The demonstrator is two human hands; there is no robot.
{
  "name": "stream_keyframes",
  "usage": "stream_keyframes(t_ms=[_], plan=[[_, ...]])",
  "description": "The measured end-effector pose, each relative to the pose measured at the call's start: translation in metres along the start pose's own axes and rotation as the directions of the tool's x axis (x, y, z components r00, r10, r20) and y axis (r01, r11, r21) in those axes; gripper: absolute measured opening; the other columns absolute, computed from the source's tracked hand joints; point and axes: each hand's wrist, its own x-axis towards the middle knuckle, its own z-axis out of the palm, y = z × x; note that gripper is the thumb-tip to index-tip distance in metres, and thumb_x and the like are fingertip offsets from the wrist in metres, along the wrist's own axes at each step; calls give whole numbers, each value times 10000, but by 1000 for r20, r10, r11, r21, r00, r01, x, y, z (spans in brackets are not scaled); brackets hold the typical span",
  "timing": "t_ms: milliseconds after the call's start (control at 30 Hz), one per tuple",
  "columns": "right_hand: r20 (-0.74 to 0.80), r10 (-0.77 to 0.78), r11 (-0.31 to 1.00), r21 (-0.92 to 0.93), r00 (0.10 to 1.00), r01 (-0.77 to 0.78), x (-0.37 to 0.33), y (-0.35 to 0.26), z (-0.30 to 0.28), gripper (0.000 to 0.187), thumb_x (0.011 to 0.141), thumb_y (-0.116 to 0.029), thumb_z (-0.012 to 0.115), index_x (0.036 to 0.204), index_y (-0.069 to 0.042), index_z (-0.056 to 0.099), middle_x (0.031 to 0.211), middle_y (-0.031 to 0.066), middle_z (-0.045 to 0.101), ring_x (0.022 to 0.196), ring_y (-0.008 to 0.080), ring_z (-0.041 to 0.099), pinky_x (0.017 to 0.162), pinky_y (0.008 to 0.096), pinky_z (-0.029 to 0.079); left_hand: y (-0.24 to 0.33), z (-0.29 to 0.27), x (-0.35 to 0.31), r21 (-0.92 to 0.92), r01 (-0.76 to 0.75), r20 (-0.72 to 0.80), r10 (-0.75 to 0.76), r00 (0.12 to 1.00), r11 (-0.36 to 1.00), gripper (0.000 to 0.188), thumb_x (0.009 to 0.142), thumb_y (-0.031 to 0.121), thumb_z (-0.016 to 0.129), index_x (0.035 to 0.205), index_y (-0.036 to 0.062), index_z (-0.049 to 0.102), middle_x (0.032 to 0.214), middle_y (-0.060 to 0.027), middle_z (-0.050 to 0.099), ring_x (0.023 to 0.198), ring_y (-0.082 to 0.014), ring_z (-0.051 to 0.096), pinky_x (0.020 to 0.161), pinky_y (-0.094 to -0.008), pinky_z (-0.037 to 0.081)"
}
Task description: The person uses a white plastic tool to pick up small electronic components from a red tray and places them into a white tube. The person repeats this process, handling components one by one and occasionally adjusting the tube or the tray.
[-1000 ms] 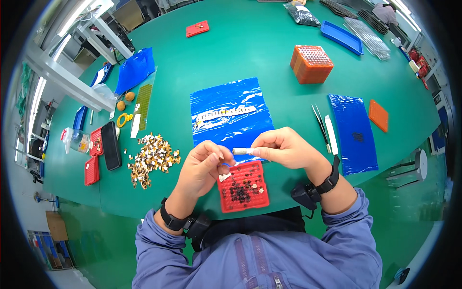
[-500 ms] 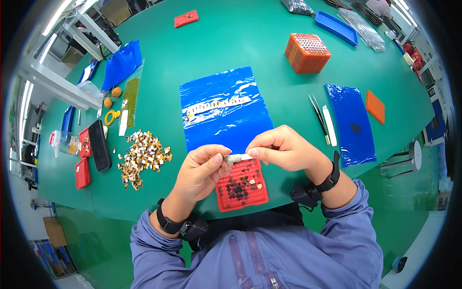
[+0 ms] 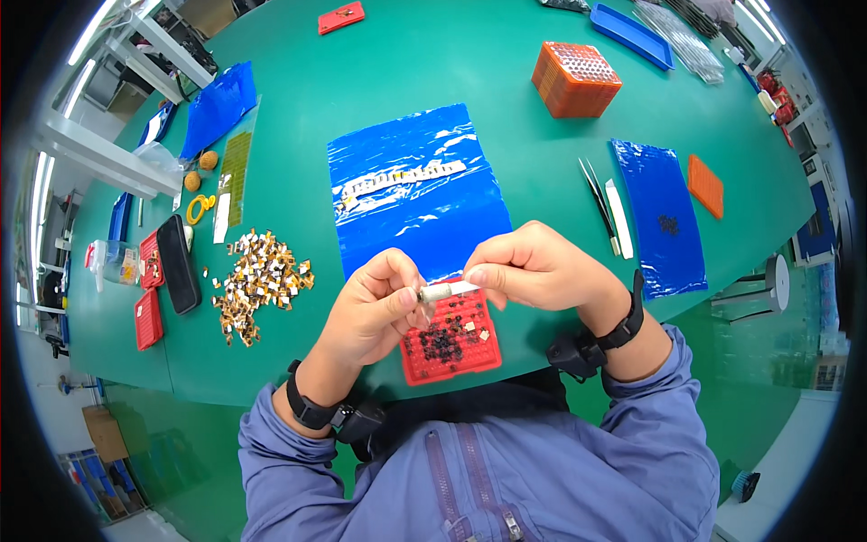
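Above a red ridged tray (image 3: 488, 355), my two hands meet over a small greyish-white rolled piece with a white strip (image 3: 437, 293). My left hand (image 3: 372, 303) is closed round its grey end, thumb and index finger bent together. With thumb and index finger my right hand (image 3: 524, 268) pinches the white end. Whether the grey part is a wrap on a left finger or a separate piece, I cannot tell. Small black parts (image 3: 441, 343) lie in the tray, along with a few pale square pieces. Beyond my hands, a row of small white pieces (image 3: 397, 178) rests on a blue sheet (image 3: 415, 235).
Left of my hands is a pile of small gold-and-white parts (image 3: 257, 285), with a black phone (image 3: 178, 264) and yellow scissors (image 3: 200, 209) beyond. Tweezers (image 3: 598, 203) and another blue sheet (image 3: 652, 253) lie at right. Stacked orange trays (image 3: 575, 81) stand farther back.
The view has shifted slightly, so the table things sit higher. Both hands keep hold of the rolled piece, its white strip now tilted up toward my right hand.
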Motion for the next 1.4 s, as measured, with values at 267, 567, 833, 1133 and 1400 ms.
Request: stream_keyframes(t_ms=[267, 567, 833, 1133, 1400], plan=[[-22, 7, 999, 40, 1000, -6, -2, -7, 0, 106, 867, -128, 569, 876, -26, 595, 601, -10, 538, 555, 40, 476, 492, 219, 377, 0, -2, 1, -13, 10, 35, -10, 999, 1000, 132, 863, 128, 577, 858, 62, 464, 724, -69, 545, 668, -160, 564, 607, -255, 460], [-22, -32, 998, -47, 999, 31, -3, -5, -2, 126, 846, -152, 609, 847, -26, 600, 597, -18, 525, 529, 35, 446, 473, 207, 352, -2, -4, -1, -44, 11, 34, -9, 999, 999, 90, 856, 76, 580, 874, 39, 500, 777, -46, 562, 733, -123, 573, 673, -237, 464], [-26, -89, 994, -73, 996, 87, -3, -1, -3, 123, 829, -102, 624, 907, -9, 607, 617, -20, 523, 515, 37, 422, 456, 199, 318, 0, -4, -1, 39, 33, 13, -34, 999, 999, 154, 843, 143, 612, 849, 65, 480, 754, -43, 536, 724, -132, 547, 648, -249, 433], [-24, -3, 1000, -12, 1000, 3, -4, -8, -1, 119, 813, -118, 646, 882, -29, 606, 626, -10, 528, 528, 50, 436, 466, 191, 328, 0, -3, -2, 52, 15, 30, -17, 999, 999, 129, 842, 120, 612, 853, 57, 500, 747, -44, 564, 708, -116, 553, 631, -225, 424], [13, 61, 998, 31, 998, -61, -3, -9, -3, 107, 818, -109, 629, 870, -17, 615, 582, 6, 565, 466, 65, 492, 429, 205, 365, -1, -3, -2, 62, 1, 46, -4, 999, 998, 105, 838, 80, 610, 860, 46, 513, 767, -48, 587, 714, -105, 571, 646, -220, 443]])
